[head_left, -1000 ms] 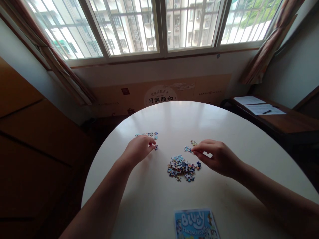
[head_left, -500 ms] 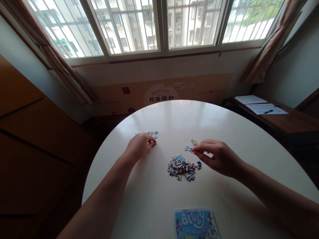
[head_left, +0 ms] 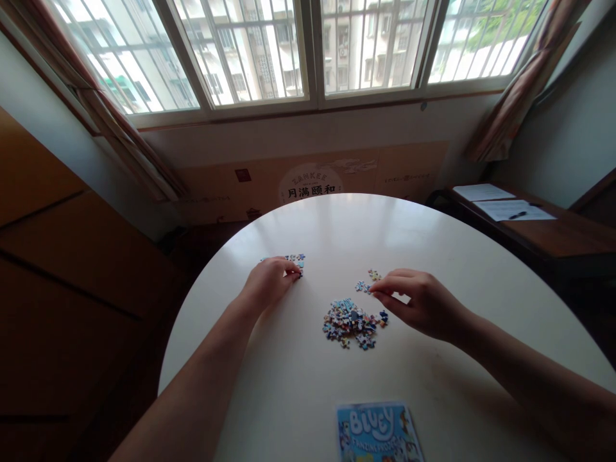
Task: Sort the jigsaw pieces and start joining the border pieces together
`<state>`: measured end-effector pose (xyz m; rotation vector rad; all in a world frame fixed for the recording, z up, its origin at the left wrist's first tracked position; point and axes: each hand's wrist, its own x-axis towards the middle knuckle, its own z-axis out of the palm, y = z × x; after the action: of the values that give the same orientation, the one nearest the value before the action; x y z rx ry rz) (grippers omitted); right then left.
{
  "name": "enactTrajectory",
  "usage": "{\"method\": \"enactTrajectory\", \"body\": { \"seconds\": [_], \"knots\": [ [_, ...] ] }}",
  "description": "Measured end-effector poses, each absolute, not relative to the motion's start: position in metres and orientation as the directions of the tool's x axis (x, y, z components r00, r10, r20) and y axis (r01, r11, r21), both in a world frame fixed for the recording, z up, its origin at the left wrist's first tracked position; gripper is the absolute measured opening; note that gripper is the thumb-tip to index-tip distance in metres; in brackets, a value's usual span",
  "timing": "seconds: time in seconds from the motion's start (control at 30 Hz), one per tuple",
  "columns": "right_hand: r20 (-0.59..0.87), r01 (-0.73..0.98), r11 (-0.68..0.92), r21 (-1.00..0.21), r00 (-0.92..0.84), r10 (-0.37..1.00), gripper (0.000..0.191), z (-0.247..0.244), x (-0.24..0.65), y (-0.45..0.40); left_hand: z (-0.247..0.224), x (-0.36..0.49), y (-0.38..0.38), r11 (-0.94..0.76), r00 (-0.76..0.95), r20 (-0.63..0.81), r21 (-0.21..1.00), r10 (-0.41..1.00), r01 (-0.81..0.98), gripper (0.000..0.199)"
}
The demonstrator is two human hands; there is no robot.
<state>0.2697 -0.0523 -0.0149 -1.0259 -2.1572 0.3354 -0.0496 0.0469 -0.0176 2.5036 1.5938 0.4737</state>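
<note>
My left hand [head_left: 272,280] pinches a small dark jigsaw puzzle piece [head_left: 301,274] at the lower right of a group of laid-out pieces [head_left: 294,257]; the hand covers part of that group. My right hand [head_left: 414,298] has thumb and forefinger closed on a small jigsaw puzzle piece [head_left: 369,289], beside a few loose blue and yellow pieces [head_left: 374,274]. Between the hands, a little nearer to me, lies a heap of mixed puzzle pieces [head_left: 350,323].
All of this rests on a round white table [head_left: 289,391]. At its near side lies a blue "Bluey" picture card or box [head_left: 378,433]. To the right stands a brown side table [head_left: 577,234] with papers [head_left: 510,210] and a pen [head_left: 518,215]. A barred window [head_left: 250,58] is ahead.
My left fingers have shifted very slightly, bringing the piece up close beneath the laid-out group. My right hand stays almost where it was.
</note>
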Motion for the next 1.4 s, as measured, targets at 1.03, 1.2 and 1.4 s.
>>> {"method": "enactTrajectory", "body": {
  "seconds": [1.03,1.2,1.4],
  "knots": [
    [0.138,0.522,0.691,-0.501,-0.740,0.659,0.020,-0.015,0.290,-0.040,0.002,-0.038,0.030,-0.607,0.504,0.364,0.275,0.783,0.746,0.012],
    [0.397,0.501,0.758,-0.417,-0.650,0.648,0.015,-0.014,0.284,-0.041,0.016,-0.032,0.019,-0.583,0.435,0.415,0.359,0.799,0.729,0.012],
    [0.725,0.413,0.863,-0.291,-0.493,0.480,0.014,-0.005,0.261,-0.058,0.032,0.014,-0.027,-0.504,0.498,0.246,0.710,0.832,0.492,0.027]
  ]
}}
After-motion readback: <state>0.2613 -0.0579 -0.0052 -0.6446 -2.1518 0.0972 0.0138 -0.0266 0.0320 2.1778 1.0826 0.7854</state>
